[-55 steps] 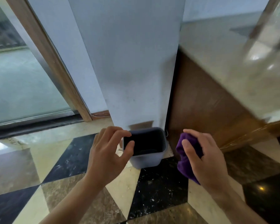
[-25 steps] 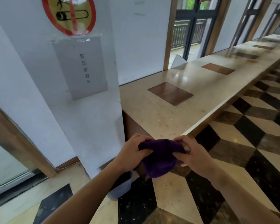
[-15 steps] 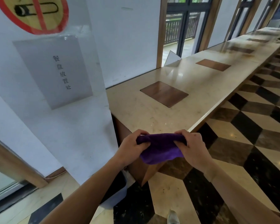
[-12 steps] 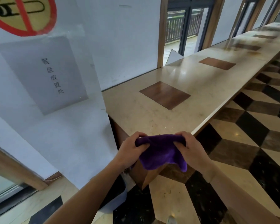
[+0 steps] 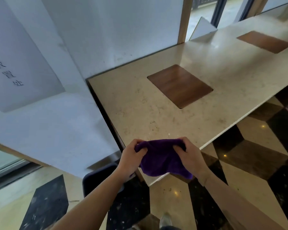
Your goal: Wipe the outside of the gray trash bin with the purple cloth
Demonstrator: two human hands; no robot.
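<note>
1. Bin [image 5: 96,178] sits on the floor by the wall, now left behind under the left forearm.
2. Both hands, left [image 5: 131,161] and right [image 5: 190,159], have closed on the cloth [image 5: 160,160] above the counter [image 5: 140,105].
3. Wiping looks finished or paused.

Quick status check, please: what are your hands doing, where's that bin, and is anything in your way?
Left hand and right hand both gripping purple cloth. Gray trash bin on floor below, partly behind left forearm, not touched. Nothing else in the way.

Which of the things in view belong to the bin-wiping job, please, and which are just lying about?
Job: soft purple cloth, held by left hand and right hand; gray plastic trash bin.

Not involved: beige stone counter, brown wooden inset, white wall notice.
</note>
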